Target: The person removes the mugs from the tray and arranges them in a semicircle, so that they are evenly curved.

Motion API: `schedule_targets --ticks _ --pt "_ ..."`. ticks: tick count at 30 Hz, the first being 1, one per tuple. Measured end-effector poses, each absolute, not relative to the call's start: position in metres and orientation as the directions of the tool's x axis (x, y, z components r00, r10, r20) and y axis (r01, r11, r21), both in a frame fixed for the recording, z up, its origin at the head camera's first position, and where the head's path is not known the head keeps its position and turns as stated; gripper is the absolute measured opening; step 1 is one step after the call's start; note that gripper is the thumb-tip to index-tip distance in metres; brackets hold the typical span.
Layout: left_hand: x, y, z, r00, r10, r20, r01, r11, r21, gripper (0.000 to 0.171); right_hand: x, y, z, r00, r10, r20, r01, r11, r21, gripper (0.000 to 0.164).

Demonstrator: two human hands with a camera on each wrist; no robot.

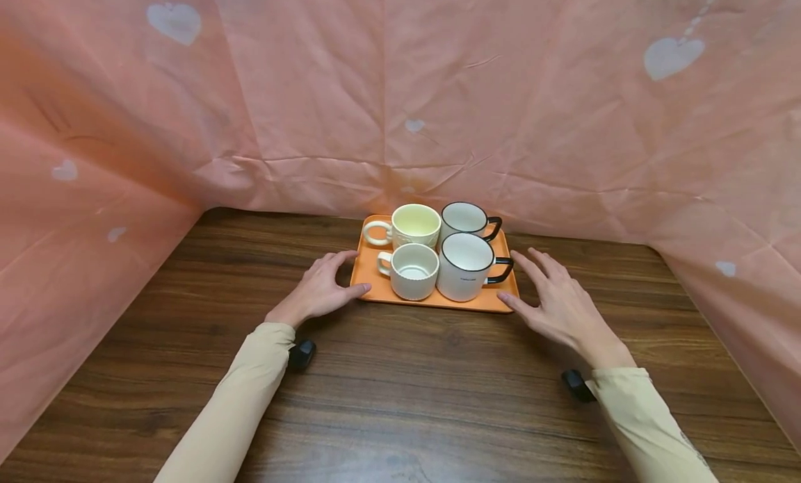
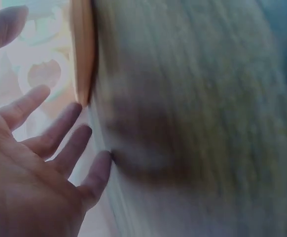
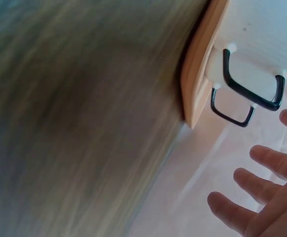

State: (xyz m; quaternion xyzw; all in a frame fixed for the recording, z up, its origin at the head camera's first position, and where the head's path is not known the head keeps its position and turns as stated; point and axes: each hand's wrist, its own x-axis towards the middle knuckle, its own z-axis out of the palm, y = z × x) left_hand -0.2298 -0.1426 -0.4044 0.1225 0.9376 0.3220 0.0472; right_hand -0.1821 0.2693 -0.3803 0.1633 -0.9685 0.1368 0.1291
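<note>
1. Head view, edges and room: an orange tray [image 1: 380, 285] lies toward the far side of the table [image 1: 438, 386], its back edge close to a hanging cloth [image 1: 325, 87]. Wide stretches of tabletop run to its left, to its right and nearer the person.
2. Head view, hands: the left hand [image 1: 320, 286], fingers extended and relaxed, lies beside the tray's left edge, thumb at the front corner. The right hand [image 1: 559, 302] spreads its fingers by the right edge, thumb near that front corner. Firm contact cannot be told.
3. Head view, materials: four upright vessels stand close together on the tray. A pale yellow cup [image 1: 416, 222] with a ring-shaped handle is back left, a ribbed white cup [image 1: 414, 274] front left. The back mug [image 1: 462, 217] and front mug [image 1: 462, 278] are white, with black rims and black handles pointing right. The table has dark wood grain; the cloth is pink, creased and heart-patterned.
4. Left wrist view: spread fingertips reach near the tray's smooth side; glare washes out the cups.
5. Right wrist view: loosely extended fingers sit apart from the tray's rounded corner, near two angular black handles.
</note>
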Motion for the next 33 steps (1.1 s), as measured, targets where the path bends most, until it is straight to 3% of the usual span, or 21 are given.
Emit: schedule_targets --ticks 5,10,22,33 --pt "-0.239 -0.143 -0.408 -0.963 0.267 -0.032 0.190 0.761 0.620 0.078 -0.188 0.262 -0.376 -0.922 -0.277 0.270 -0.346 0.902 -0.258 0.078" --pt "-0.247 -0.146 -0.411 -0.959 0.281 -0.044 0.198 0.772 0.604 0.078 -0.193 0.258 -0.374 -0.950 -0.240 0.200 -0.303 0.865 -0.400 0.077" --pt "-0.253 -0.149 -0.415 -0.955 0.271 -0.124 0.141 0.778 0.613 0.092 -0.213 0.254 -0.388 -0.958 -0.194 0.212 -0.287 0.652 -0.701 0.059" --pt "-0.252 -0.147 -0.417 -0.944 0.303 -0.128 0.153 0.747 0.647 0.099 -0.218 0.245 -0.391 -0.970 -0.186 0.156 -0.234 0.543 -0.806 0.050"
